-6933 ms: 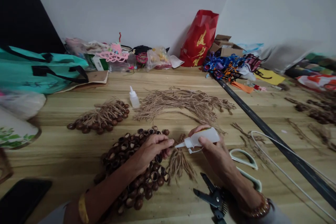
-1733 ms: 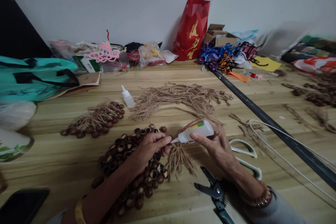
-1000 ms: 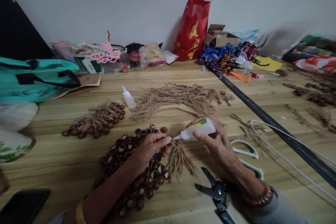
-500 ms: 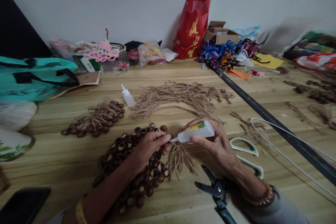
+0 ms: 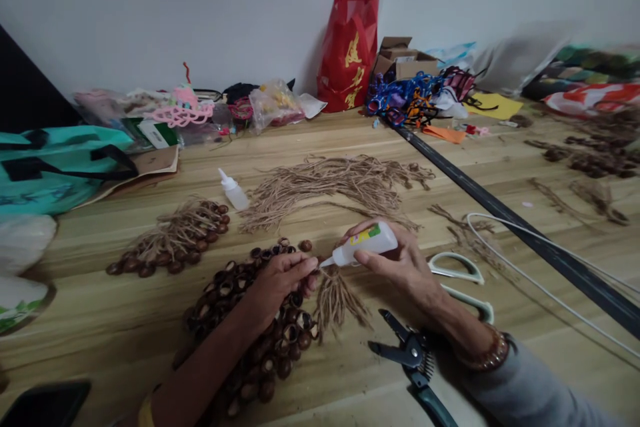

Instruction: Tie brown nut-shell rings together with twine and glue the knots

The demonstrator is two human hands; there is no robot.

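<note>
Step in hand: nozzle of a white squeeze bottle (image 5: 363,252) brought to the fingertips of the left hand (image 5: 283,280). Tip is right at the pinch, near or touching; can't tell which. Contents not visible, looks like glue. Next move calls for a steady tip on the pinch point and light pressure on the bottle.

Left hand: thumb and fingers together, clamped on a small item (image 5: 314,265), mostly hidden by the fingers, so can't tell exactly what it is. Right hand (image 5: 400,263): fingers and thumb closed around the bottle body, nozzle aimed left, toward the pinch.

Location: both hands are mid-surface, over a pile of drilled brown nut shells (image 5: 225,297). The pinch sits at the pile's right edge, just above a hanging twine tassel (image 5: 337,303). One loose shell (image 5: 305,245) lies just past the fingertips.

Around them on the wooden surface (image 5: 100,293): long bundle of jute twine (image 5: 330,183) beyond the hands, a cluster of shells tied with twine (image 5: 170,240) to the left, and a second, smaller nozzle bottle (image 5: 233,191) upright beside the bundle. Near the right hand: teal-handled pliers (image 5: 410,353) and white-handled scissors (image 5: 457,255), neither touched. Black phone (image 5: 45,407) at the near left edge.
</note>
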